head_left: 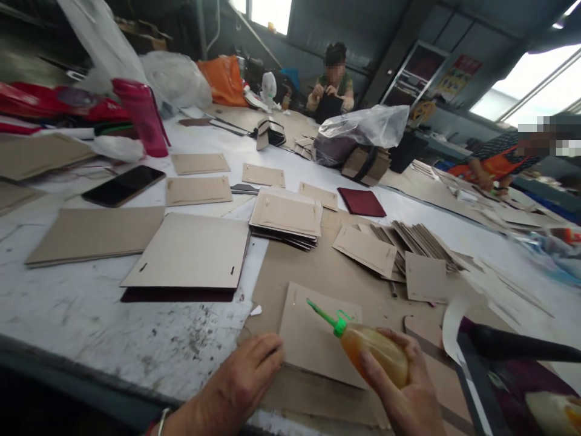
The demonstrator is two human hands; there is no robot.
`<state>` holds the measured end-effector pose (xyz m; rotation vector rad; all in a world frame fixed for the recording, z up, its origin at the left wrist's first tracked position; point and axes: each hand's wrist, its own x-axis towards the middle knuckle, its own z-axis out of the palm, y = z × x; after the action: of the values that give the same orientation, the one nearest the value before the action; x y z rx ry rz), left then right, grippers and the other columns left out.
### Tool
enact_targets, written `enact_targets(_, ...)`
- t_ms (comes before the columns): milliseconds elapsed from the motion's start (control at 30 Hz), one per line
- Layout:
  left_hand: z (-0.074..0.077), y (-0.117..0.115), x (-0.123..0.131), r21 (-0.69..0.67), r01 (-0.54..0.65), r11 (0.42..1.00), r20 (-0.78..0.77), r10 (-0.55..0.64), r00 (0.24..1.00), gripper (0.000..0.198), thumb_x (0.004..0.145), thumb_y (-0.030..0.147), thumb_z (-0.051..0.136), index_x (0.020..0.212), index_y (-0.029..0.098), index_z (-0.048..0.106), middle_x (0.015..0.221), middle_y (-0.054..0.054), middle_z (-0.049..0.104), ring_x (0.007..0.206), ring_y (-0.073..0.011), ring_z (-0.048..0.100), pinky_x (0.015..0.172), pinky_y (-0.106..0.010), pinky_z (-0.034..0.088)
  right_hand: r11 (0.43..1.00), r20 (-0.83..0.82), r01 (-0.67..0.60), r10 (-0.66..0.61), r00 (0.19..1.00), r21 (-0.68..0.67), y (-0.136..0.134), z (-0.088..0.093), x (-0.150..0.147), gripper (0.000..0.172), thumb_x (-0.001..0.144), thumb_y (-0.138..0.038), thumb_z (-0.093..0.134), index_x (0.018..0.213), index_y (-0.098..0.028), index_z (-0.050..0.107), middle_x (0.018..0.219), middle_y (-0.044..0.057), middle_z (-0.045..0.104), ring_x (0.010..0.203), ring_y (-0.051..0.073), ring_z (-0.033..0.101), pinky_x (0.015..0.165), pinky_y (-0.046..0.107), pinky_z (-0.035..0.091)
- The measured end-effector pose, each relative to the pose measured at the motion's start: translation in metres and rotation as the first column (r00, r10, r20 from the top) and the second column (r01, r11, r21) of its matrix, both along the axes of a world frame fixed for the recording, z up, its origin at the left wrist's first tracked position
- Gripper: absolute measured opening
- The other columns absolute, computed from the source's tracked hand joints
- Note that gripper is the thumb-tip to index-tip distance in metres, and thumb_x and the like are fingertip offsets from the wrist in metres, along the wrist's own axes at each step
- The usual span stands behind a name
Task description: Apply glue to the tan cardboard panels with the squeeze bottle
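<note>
In my right hand (408, 381) is a squeeze glue bottle (379, 354) of amber liquid, my fingers wrapped round its body. Its green nozzle points up and left over a beige board panel (313, 345) on the table in front of me. My left hand (245, 378) has its fingers curled together at that panel's left edge, touching it; the thumb is hidden. Just beyond lies a larger beige board (190, 248) with two dark slots and a dark red layer under it. A stack of beige panels (285, 212) sits to its right.
Several loose beige panels (365, 251) and a dark red piece (362, 201) lie farther back. A phone (124, 186) and a pink bottle (143, 118) are at left. A dark-handled tool (521, 342) lies at right. Two people (333, 91) work across the tables.
</note>
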<state>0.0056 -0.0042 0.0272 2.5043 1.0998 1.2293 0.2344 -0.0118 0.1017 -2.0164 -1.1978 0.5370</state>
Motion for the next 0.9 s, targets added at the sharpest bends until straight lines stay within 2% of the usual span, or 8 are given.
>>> enact_targets(133, 0.001, -0.003, -0.001, -0.027, -0.018, 0.999, -0.006, 0.018, 1.0, 0.031, 0.091, 0.009, 0.032, 0.094, 0.011, 0.063, 0.094, -0.01, 0.066, 0.093, -0.0143, 0.063, 0.086, -0.023, 0.053, 0.986, 0.112, -0.162, 0.158, 0.981, 0.03, 0.016, -0.011, -0.008, 0.05, 0.068, -0.061, 0.06, 0.1, -0.024, 0.052, 0.1, 0.004, 0.057, 0.088, 0.023, 0.057, 0.082, 0.037, 0.046)
enact_targets(267, 0.001, -0.002, -0.004, -0.039, 0.0, 0.999, 0.0, 0.0, 1.0, 0.03, 0.092, 0.009, 0.033, 0.096, 0.011, 0.063, 0.095, -0.011, 0.066, 0.095, -0.0145, 0.062, 0.087, -0.024, 0.053, 0.966, 0.173, -0.256, 0.247, 0.953, 0.028, 0.015, -0.015, -0.008, 0.045, 0.072, -0.057, 0.058, 0.101, -0.024, 0.051, 0.101, 0.004, 0.056, 0.092, 0.023, 0.056, 0.086, 0.039, 0.045)
enact_targets(467, 0.002, -0.002, -0.005, -0.048, 0.021, 0.999, 0.014, -0.021, 1.0, 0.031, 0.092, 0.009, 0.031, 0.095, 0.009, 0.062, 0.094, -0.012, 0.065, 0.094, -0.0155, 0.062, 0.086, -0.025, 0.053, 0.957, 0.218, -0.291, 0.281, 0.935, 0.013, 0.006, -0.007, -0.008, 0.042, 0.073, -0.058, 0.057, 0.099, -0.025, 0.052, 0.097, 0.002, 0.058, 0.087, 0.022, 0.058, 0.082, 0.035, 0.045)
enact_targets(633, -0.001, -0.002, -0.003, -0.032, 0.011, 0.999, 0.012, -0.011, 1.0, 0.031, 0.091, 0.007, 0.031, 0.095, 0.009, 0.062, 0.095, -0.011, 0.065, 0.095, -0.0156, 0.062, 0.087, -0.026, 0.054, 0.968, 0.208, -0.236, 0.214, 0.954, 0.088, 0.02, -0.011, -0.016, 0.045, 0.07, -0.057, 0.061, 0.1, -0.024, 0.052, 0.099, 0.004, 0.056, 0.093, 0.024, 0.055, 0.087, 0.04, 0.043)
enact_targets(700, -0.002, -0.002, -0.002, -0.012, -0.004, 1.0, 0.014, 0.004, 1.0, 0.031, 0.091, 0.007, 0.031, 0.094, 0.009, 0.062, 0.095, -0.011, 0.065, 0.095, -0.0157, 0.062, 0.086, -0.025, 0.054, 0.985, 0.071, -0.127, 0.12, 0.99, 0.113, 0.028, -0.01, -0.021, 0.052, 0.065, -0.058, 0.065, 0.101, -0.023, 0.051, 0.1, 0.004, 0.054, 0.092, 0.024, 0.055, 0.085, 0.042, 0.045)
enact_targets(767, -0.002, -0.003, -0.003, -0.009, -0.005, 1.0, 0.012, 0.005, 1.0, 0.031, 0.091, 0.008, 0.031, 0.096, 0.009, 0.062, 0.094, -0.011, 0.065, 0.094, -0.0158, 0.062, 0.086, -0.025, 0.054, 0.996, -0.253, 0.0, 0.022, 0.967, 0.088, 0.031, -0.005, -0.023, 0.056, 0.063, -0.059, 0.067, 0.103, -0.024, 0.049, 0.102, 0.004, 0.054, 0.087, 0.023, 0.057, 0.076, 0.04, 0.05)
enact_targets(833, 0.0, -0.006, -0.004, -0.031, 0.0, 1.0, 0.004, 0.001, 1.0, 0.031, 0.091, 0.008, 0.031, 0.098, 0.008, 0.061, 0.095, -0.012, 0.065, 0.095, -0.0159, 0.062, 0.086, -0.026, 0.054, 0.997, -0.598, 0.076, -0.059, 0.799, 0.003, 0.028, 0.004, -0.021, 0.054, 0.066, -0.059, 0.065, 0.104, -0.024, 0.049, 0.103, 0.004, 0.055, 0.082, 0.021, 0.059, 0.065, 0.036, 0.052)
enact_targets(900, 0.002, -0.009, -0.006, -0.048, 0.004, 0.999, -0.015, -0.004, 1.0, 0.031, 0.091, 0.009, 0.031, 0.1, 0.008, 0.061, 0.097, -0.012, 0.065, 0.095, -0.0164, 0.062, 0.086, -0.028, 0.055, 0.995, -0.738, 0.095, -0.094, 0.668, -0.041, 0.016, 0.012, -0.013, 0.05, 0.069, -0.058, 0.062, 0.103, -0.025, 0.05, 0.102, 0.004, 0.058, 0.08, 0.021, 0.061, 0.061, 0.033, 0.053)
